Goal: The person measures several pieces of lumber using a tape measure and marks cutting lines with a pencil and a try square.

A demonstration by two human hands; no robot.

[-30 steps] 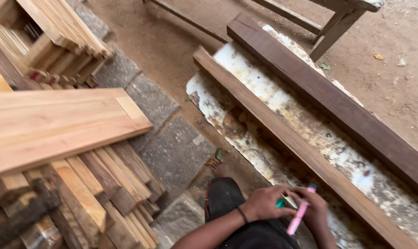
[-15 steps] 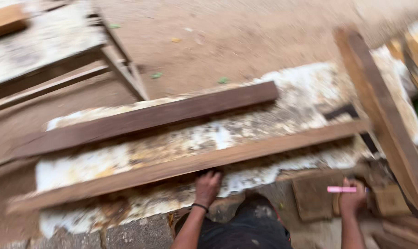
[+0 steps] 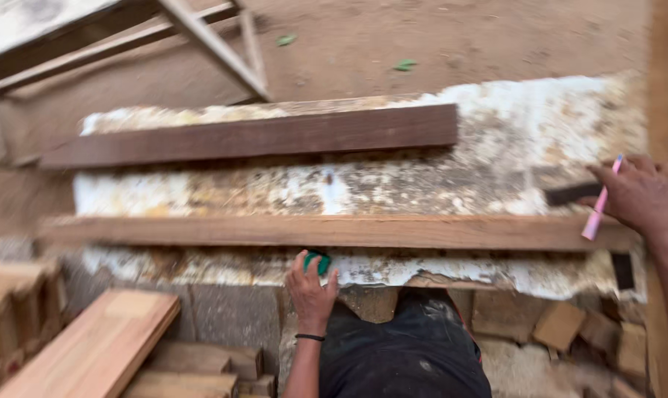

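Two hands work along a long, pale wooden plank (image 3: pixel 349 231) that lies crosswise on a white, rust-stained sheet (image 3: pixel 496 140) spread over grey stone blocks (image 3: pixel 231 317). The left hand (image 3: pixel 310 289) sits just below the plank's near edge, fingers curled around a small green object (image 3: pixel 319 261) that shows between thumb and fingertips; a dark band rings its wrist. The right hand (image 3: pixel 640 193) hovers over the plank's right end, fingers closed around a pink marker (image 3: pixel 599 208) whose lower tip reaches down to the plank's top face. Just beside that hand a short dark piece (image 3: pixel 572 194) lies on the sheet. Farther back, well apart from the pale plank and parallel to it, rests a darker brown board (image 3: pixel 260 137). Beyond it is bare earth with a few green leaves, and a slanted wooden frame (image 3: pixel 201 40) stands at the upper left. Near the lower left a light, smooth board (image 3: pixel 98 346) rests on stacked timber offcuts, and more blocks of wood (image 3: pixel 558 324) lie at the lower right.
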